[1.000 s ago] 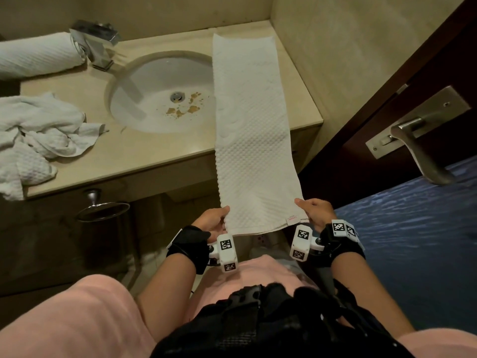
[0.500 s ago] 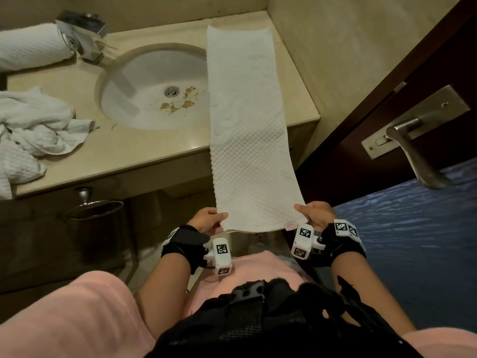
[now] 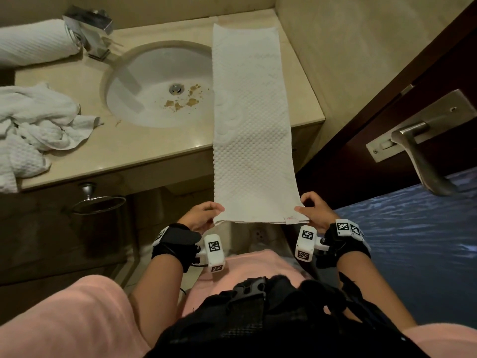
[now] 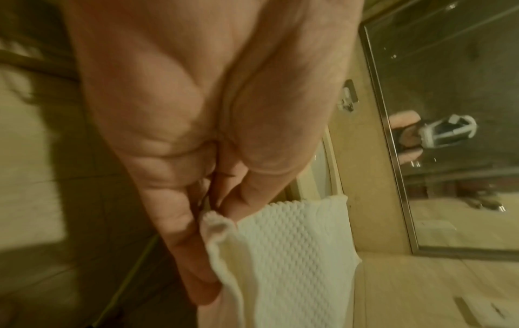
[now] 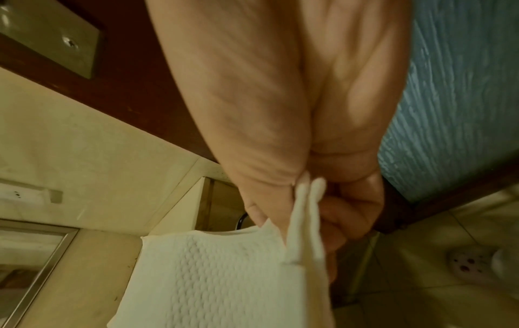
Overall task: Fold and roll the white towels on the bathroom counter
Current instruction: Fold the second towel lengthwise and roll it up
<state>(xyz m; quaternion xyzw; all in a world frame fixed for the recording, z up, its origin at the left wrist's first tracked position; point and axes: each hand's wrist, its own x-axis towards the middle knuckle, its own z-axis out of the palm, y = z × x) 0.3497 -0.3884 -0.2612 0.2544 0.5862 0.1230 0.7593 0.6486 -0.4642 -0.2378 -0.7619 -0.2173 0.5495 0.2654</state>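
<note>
A long white waffle towel (image 3: 251, 120), folded into a narrow strip, lies across the right side of the beige counter (image 3: 307, 99) and stretches out past its front edge. My left hand (image 3: 204, 215) pinches the strip's near left corner (image 4: 219, 224). My right hand (image 3: 312, 210) pinches the near right corner (image 5: 303, 222), beside a small pink label (image 3: 291, 218). Both hands hold the near end taut in the air below the counter's level.
A rolled white towel (image 3: 33, 42) lies at the counter's back left beside the chrome faucet (image 3: 90, 29). A crumpled pile of white towels (image 3: 33, 125) sits at the left. The sink basin (image 3: 160, 83) has brown stains. A door with a metal lever handle (image 3: 418, 151) stands to the right.
Both hands keep their pinch on the towel's near corners. The strip lies a little straighter and flatter than before. The head view has shifted slightly.
</note>
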